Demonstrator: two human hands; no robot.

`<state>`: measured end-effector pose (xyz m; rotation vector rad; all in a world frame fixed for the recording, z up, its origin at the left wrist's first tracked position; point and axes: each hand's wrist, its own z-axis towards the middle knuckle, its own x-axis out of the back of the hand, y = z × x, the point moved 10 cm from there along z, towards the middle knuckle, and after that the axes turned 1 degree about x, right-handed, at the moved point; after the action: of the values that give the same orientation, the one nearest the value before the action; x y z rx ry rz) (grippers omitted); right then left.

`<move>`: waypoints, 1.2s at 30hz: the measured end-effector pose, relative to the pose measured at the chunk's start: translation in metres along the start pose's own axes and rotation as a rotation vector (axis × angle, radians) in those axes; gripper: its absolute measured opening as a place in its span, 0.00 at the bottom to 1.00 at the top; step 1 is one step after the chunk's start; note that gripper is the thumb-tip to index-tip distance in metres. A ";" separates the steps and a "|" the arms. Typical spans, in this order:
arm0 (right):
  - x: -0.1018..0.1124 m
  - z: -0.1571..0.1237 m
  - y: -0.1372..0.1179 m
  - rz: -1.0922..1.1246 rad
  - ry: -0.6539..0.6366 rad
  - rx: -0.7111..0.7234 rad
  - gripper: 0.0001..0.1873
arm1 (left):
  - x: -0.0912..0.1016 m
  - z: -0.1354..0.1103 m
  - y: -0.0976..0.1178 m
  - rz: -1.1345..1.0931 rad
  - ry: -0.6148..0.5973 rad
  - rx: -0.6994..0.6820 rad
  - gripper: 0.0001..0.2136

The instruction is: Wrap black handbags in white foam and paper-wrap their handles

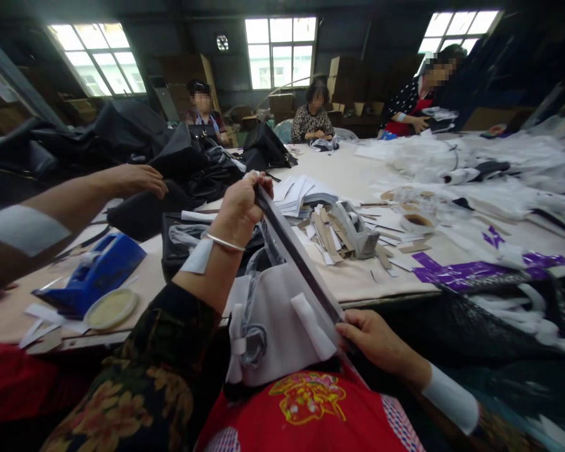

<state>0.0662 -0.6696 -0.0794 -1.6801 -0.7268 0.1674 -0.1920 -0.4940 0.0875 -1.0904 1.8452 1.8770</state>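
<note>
A long dark strap (301, 257), which looks wrapped in clear film, is stretched on a slant between my hands. My left hand (242, 204) is raised, its fingers closed on the upper end. Lower down, near my lap, the fingers of my right hand (376, 342) pinch the other end. Behind the strap, against the table edge, a bag (280, 320) is covered in white foam sheet. A white foam roll (313, 326) lies on its front, and a film-wrapped coil (254, 345) hangs at its left side.
A blue tape dispenser (94, 270) and a round lid (110, 307) lie left; a co-worker's arm (98, 188) reaches in there. Beyond my hands are a paper stack (301, 194), card strips (327, 235) and a grey tape dispenser (355, 229). Black bags (122, 138) pile up left.
</note>
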 end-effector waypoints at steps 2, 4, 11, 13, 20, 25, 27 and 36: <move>0.001 -0.010 0.015 0.018 -0.007 -0.039 0.18 | -0.004 0.014 0.009 0.010 0.025 -0.011 0.03; 0.000 -0.017 0.024 0.044 -0.013 -0.064 0.20 | -0.008 0.021 0.004 0.073 0.007 0.007 0.04; 0.003 -0.010 0.006 0.134 0.057 -0.061 0.23 | -0.001 -0.011 -0.051 0.377 -0.256 0.121 0.25; 0.005 0.000 -0.014 0.104 0.078 -0.007 0.22 | 0.013 -0.039 -0.077 0.491 -0.310 0.191 0.28; -0.004 0.039 -0.049 0.011 0.055 0.133 0.20 | 0.056 -0.134 -0.133 0.819 -0.366 0.282 0.19; 0.022 0.027 -0.062 -0.130 0.341 0.337 0.12 | 0.066 -0.140 -0.112 0.756 -0.251 0.157 0.13; 0.031 0.018 -0.063 -0.063 0.434 0.319 0.16 | 0.067 -0.142 -0.102 0.764 -0.219 0.056 0.11; -0.012 0.038 -0.032 0.584 0.155 -0.032 0.20 | 0.041 -0.196 -0.115 0.955 -0.601 -0.114 0.10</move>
<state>0.0261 -0.6421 -0.0624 -1.8752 -0.1074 0.4299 -0.0821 -0.6758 -0.0027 0.4683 2.0074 2.3972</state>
